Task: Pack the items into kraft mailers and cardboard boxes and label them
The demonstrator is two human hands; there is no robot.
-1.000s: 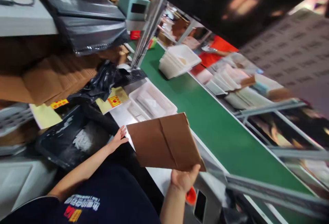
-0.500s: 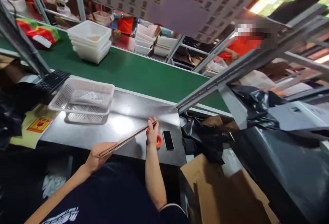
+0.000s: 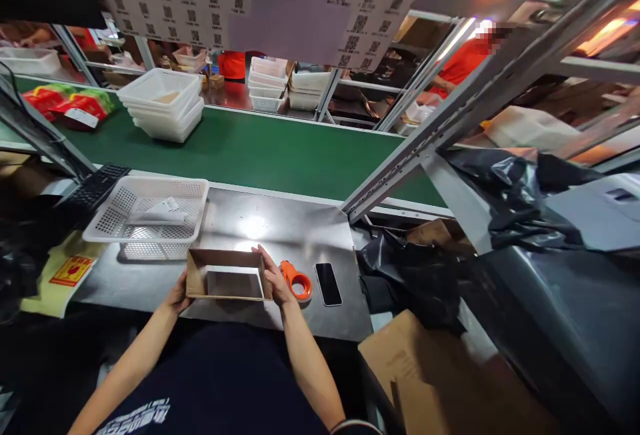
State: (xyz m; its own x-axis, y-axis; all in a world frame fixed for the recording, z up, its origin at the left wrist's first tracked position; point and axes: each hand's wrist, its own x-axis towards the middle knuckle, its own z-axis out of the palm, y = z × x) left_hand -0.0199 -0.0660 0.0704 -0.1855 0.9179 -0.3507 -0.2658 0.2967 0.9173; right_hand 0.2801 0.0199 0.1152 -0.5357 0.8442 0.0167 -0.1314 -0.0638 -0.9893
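A small brown cardboard box [image 3: 197,276] is opened out into a rectangular frame, and the metal table shows through its middle. My left hand [image 3: 179,293] grips its left end, while my right hand [image 3: 275,280] holds the right end with fingers along the top corner. Just right of my right hand lies an orange tape dispenser [image 3: 299,284] on the table. A dark-screened phone [image 3: 328,284] lies beside the dispenser. To the upper left of the box stands a white perforated basket [image 3: 145,242] with a clear packet and label inside.
Behind the metal table [image 3: 320,232] runs a green conveyor belt [image 3: 280,152] carrying stacked white trays [image 3: 163,105] and red-green packages [image 3: 83,110]. A metal post [image 3: 400,168] rises at the right. Cardboard [image 3: 405,362] and black plastic bags [image 3: 565,328] crowd the right side. A person in orange [image 3: 457,65] is beyond.
The cardboard was folded flat and slanted between my hands; now it is spread into a box frame held level. My right hand has moved down and left, uncovering the tape dispenser.
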